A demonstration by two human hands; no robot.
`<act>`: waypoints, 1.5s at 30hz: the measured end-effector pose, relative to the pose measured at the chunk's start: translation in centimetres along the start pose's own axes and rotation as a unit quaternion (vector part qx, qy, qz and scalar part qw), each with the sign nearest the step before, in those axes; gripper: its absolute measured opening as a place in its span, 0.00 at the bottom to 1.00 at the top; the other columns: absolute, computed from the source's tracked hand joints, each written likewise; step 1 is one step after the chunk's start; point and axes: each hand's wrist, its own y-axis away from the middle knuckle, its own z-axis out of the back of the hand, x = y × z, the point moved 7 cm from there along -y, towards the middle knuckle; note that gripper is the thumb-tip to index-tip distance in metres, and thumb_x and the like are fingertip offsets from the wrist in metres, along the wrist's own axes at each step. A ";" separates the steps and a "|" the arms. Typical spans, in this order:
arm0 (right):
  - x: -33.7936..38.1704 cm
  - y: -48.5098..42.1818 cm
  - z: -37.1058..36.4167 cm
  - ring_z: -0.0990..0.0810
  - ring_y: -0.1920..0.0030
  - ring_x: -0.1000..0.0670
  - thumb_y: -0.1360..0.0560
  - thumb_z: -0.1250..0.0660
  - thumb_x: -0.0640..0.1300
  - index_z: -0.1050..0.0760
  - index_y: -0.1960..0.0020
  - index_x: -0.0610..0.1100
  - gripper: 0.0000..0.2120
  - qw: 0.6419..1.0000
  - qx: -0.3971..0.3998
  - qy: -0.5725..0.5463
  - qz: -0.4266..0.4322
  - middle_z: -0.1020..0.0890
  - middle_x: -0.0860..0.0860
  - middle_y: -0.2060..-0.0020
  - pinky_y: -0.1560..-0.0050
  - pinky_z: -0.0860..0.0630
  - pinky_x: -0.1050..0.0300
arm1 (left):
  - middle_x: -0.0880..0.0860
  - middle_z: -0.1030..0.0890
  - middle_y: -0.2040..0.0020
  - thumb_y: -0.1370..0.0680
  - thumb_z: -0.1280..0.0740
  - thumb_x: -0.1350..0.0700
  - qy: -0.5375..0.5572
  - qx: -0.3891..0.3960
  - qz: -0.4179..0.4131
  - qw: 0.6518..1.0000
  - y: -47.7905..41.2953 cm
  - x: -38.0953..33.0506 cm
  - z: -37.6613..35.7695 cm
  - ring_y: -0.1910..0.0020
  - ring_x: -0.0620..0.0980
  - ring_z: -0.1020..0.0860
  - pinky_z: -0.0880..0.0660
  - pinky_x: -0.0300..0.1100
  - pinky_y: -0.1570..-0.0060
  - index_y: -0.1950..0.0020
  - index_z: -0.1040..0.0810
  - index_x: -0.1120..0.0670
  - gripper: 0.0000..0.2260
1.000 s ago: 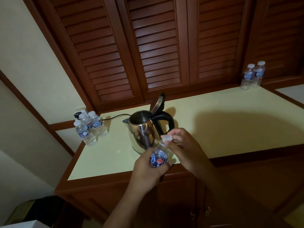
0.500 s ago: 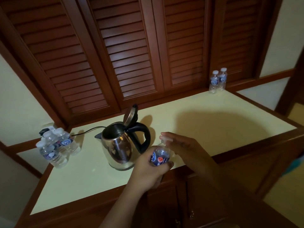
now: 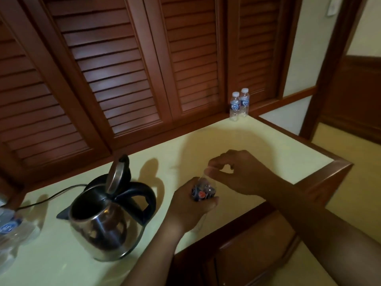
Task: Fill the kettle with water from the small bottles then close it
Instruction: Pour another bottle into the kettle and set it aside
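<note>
A steel kettle (image 3: 103, 230) with a black handle stands on the pale yellow counter (image 3: 257, 145), its lid (image 3: 115, 176) tipped up and open. To its right my left hand (image 3: 191, 209) grips a small water bottle (image 3: 203, 189) with a blue and red label. My right hand (image 3: 237, 172) hovers just above and right of the bottle's top, fingers pinched around something small and pale; the bottle's cap is hidden by the fingers.
Two small bottles (image 3: 239, 104) stand at the counter's back right corner. More small bottles (image 3: 10, 230) sit at the far left edge beside the kettle's black cord (image 3: 51, 197). Louvred wooden doors (image 3: 123, 69) rise behind; the wooden counter rim (image 3: 321, 174) runs right.
The view has swung right, so the kettle sits further left. My right hand has lifted off the bottle's top and moved right, fingers pinched. My left hand keeps the bottle.
</note>
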 end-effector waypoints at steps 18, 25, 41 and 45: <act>-12.3 -6.5 1.6 0.21 0.67 0.57 0.19 0.54 0.68 0.24 0.68 0.49 0.34 0.944 0.015 0.248 -0.218 0.21 0.57 0.71 0.61 0.27 0.63 | 0.47 0.14 0.43 0.29 0.22 0.38 -0.288 -0.166 -0.139 0.933 -13.1 -0.9 -5.2 0.48 0.46 0.17 0.22 0.38 0.49 0.33 0.20 0.48 0.28; -17.9 -6.9 3.6 0.21 0.58 0.51 0.19 0.48 0.63 0.25 0.61 0.45 0.26 0.922 0.044 0.122 -0.365 0.20 0.51 0.61 0.58 0.28 0.56 | 0.53 0.13 0.51 0.37 0.15 0.45 -0.445 -0.235 -0.199 0.841 -16.9 -2.6 -8.2 0.53 0.54 0.16 0.22 0.52 0.53 0.37 0.19 0.52 0.31; -26.4 -10.2 16.6 0.20 0.64 0.46 0.23 0.52 0.61 0.25 0.59 0.45 0.25 0.957 -0.069 0.234 -0.158 0.20 0.50 0.66 0.60 0.21 0.55 | 0.42 0.17 0.51 0.26 0.29 0.49 -0.178 -0.117 -0.083 0.974 -26.4 -7.4 -17.4 0.53 0.43 0.19 0.23 0.39 0.53 0.42 0.24 0.40 0.14; -29.7 -9.7 17.5 0.21 0.68 0.46 0.21 0.35 0.48 0.22 0.57 0.43 0.10 0.971 -0.021 0.172 -0.167 0.20 0.48 0.67 0.64 0.23 0.55 | 0.48 0.18 0.50 0.27 0.36 0.43 -0.305 -0.202 -0.116 0.924 -27.0 -8.8 -19.7 0.53 0.51 0.20 0.22 0.51 0.53 0.35 0.24 0.48 0.22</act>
